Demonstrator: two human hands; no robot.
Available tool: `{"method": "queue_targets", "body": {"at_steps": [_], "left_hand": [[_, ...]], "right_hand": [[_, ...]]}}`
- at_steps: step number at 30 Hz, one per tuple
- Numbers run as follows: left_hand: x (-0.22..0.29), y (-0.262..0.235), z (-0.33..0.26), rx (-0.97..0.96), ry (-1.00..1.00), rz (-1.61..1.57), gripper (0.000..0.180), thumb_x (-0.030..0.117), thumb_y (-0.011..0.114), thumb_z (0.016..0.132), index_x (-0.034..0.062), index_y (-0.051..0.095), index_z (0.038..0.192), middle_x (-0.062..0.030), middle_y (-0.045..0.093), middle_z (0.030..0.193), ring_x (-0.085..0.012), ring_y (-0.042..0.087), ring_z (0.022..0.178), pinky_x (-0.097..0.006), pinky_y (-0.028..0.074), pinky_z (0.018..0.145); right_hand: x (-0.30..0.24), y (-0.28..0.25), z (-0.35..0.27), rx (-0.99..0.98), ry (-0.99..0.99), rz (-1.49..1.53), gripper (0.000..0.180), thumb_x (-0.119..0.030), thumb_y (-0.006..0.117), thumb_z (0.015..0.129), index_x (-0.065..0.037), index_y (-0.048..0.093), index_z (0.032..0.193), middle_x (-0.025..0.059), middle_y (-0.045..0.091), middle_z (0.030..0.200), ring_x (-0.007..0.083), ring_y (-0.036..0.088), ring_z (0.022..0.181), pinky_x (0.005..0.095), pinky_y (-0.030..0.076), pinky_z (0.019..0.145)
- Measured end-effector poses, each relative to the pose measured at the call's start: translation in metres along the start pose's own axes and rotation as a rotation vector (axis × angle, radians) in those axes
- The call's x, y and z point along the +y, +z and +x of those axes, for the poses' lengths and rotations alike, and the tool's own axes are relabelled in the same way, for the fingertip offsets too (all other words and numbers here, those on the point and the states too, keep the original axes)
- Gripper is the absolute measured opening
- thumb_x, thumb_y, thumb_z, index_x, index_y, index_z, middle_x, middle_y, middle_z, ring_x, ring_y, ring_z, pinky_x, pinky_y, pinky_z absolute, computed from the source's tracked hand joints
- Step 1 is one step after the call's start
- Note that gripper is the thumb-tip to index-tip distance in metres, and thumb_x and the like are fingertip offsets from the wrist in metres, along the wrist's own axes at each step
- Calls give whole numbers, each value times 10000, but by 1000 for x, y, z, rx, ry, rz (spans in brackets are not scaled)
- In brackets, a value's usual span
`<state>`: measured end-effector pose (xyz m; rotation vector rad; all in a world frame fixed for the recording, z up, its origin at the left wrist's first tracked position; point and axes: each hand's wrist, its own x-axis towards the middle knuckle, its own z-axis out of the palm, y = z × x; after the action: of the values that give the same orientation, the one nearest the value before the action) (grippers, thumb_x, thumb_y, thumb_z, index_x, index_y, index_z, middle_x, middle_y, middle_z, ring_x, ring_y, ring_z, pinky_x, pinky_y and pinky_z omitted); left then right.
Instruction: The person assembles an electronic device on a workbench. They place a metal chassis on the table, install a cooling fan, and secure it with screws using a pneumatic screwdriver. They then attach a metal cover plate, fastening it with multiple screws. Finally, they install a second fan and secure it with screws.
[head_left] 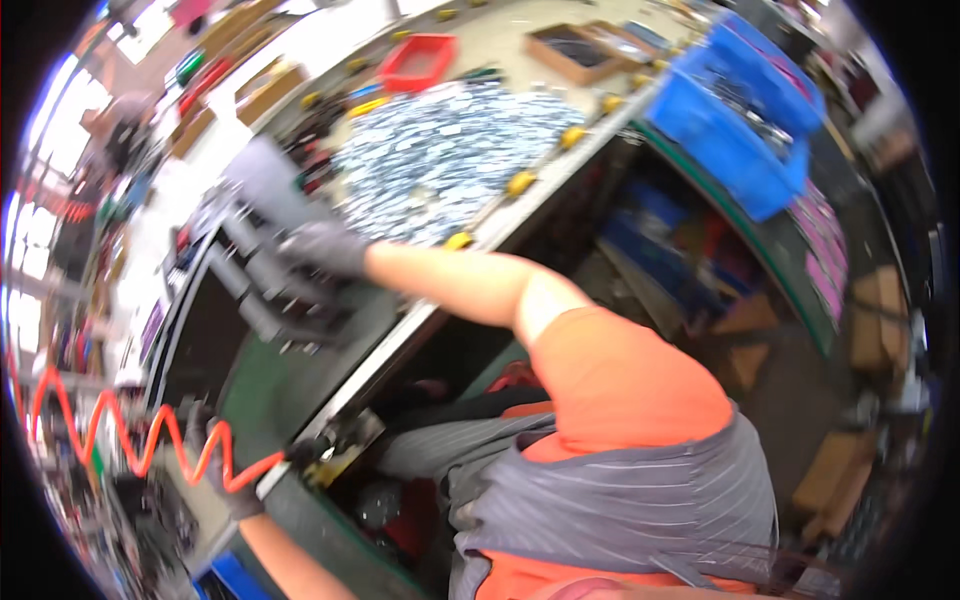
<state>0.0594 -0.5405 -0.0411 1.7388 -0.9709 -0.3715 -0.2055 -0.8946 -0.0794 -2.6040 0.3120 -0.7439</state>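
Observation:
My right hand (332,249), in a dark grey glove, reaches to a grey metal fixture (265,265) with several bar-like arms. Its fingers look curled at the fixture, and anything between them is too blurred to name. To the right of that hand lies a broad heap of small silvery metal pieces (455,150) on the table. My left hand (222,478), gloved alike, is at the lower left. An orange coiled hose (160,440) crosses in front of it, partly hiding its blurred fingers, so whether it grips anything does not show.
A red tray (418,62) and a cardboard box (572,52) of dark parts stand beyond the heap. Blue bins (735,125) holding metal parts sit at the right. Yellow knobs (521,183) line the table's edge. The hose ends by a black fitting (312,449) at the near edge.

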Motion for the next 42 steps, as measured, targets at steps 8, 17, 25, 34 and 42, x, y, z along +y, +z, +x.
{"method": "queue_targets", "body": {"at_steps": [8, 17, 25, 34, 42], "left_hand": [[195, 127, 26, -347, -66, 22, 870, 564, 589, 862, 157, 192, 1521, -149, 298, 1490, -288, 429, 1278, -389, 355, 1030], [209, 140, 58, -275, 93, 859, 571, 305, 684, 857, 8, 492, 1305, -196, 559, 1228, -305, 525, 1143, -366, 395, 985], [175, 105, 57, -203, -248, 575, 435, 154, 684, 854, -25, 533, 1220, -110, 618, 1009, -196, 585, 933, -302, 468, 860], [151, 35, 69, -511, -323, 281, 273, 59, 635, 823, -16, 574, 1078, -68, 632, 945, -144, 582, 832, -260, 464, 805], [141, -12, 20, -375, -322, 722, 423, 148, 738, 775, -14, 594, 1139, -42, 632, 921, -155, 575, 803, -299, 482, 721]], "right_hand": [[-58, 3, -5, 211, 571, 828, 537, -395, 546, 927, 17, 518, 1271, 228, 618, 1174, 341, 601, 1089, 390, 464, 930], [-117, 23, 4, 44, 524, 722, 466, -394, 478, 933, 14, 531, 1151, 278, 617, 1054, 428, 580, 1033, 482, 448, 899], [-94, 12, 15, -27, 370, 124, 371, -314, 568, 813, -37, 633, 1051, 179, 664, 967, 329, 663, 863, 431, 513, 723], [-87, -18, -2, -120, 361, 85, 604, -513, 596, 777, -115, 565, 1231, 175, 552, 1208, 311, 527, 1131, 462, 413, 910], [-52, -6, 16, 90, 420, 337, 332, -318, 630, 795, -149, 716, 1068, 137, 679, 1085, 293, 667, 938, 408, 529, 809]]}}
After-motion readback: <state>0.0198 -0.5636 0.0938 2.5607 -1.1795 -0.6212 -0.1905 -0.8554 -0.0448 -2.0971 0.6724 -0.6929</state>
